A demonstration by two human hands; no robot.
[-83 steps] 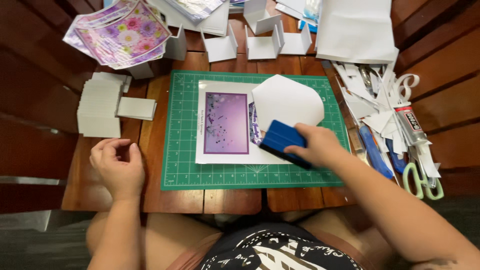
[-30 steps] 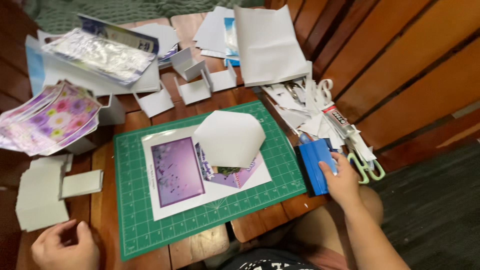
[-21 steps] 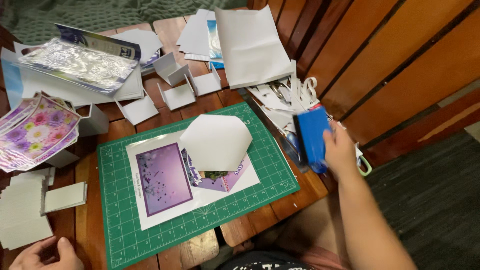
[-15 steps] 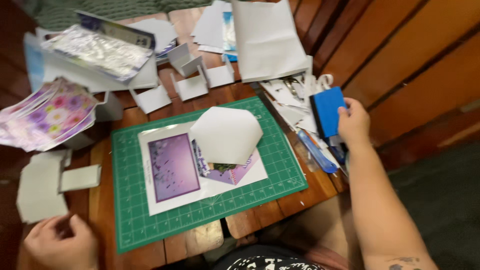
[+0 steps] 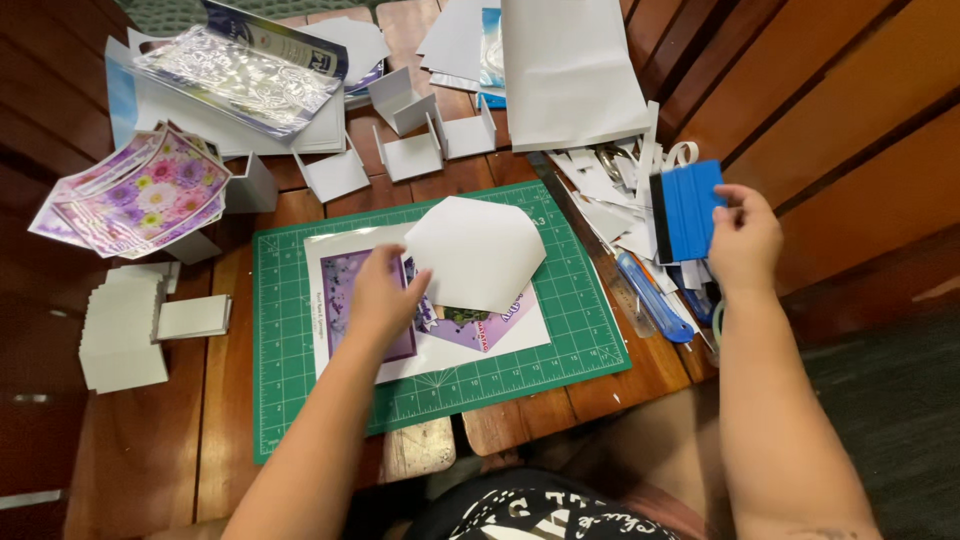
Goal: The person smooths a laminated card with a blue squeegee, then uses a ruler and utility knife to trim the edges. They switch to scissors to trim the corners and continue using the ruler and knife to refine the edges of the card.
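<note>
My right hand (image 5: 742, 240) holds a blue rectangular scraper (image 5: 688, 210) upright above the paper scraps at the table's right edge. My left hand (image 5: 384, 296) rests on the white sheet (image 5: 500, 340) lying on the green cutting mat (image 5: 290, 400), its fingers touching the left edge of a folded white hexagonal card (image 5: 478, 252). Under the card and hand lie purple floral prints (image 5: 345, 300). A purple cut-out (image 5: 480, 325) peeks out below the card.
White folded card boxes (image 5: 410, 155) stand beyond the mat. A stack of white cards (image 5: 122, 330) sits at left, floral sheets (image 5: 140, 195) behind it. Paper scraps, scissors and a blue knife (image 5: 650, 298) crowd the right edge. A large white sheet (image 5: 565, 70) lies at the back.
My left hand has moved from the table's left front corner onto the mat beside the white card. My right hand has lifted the blue scraper out to the right.
</note>
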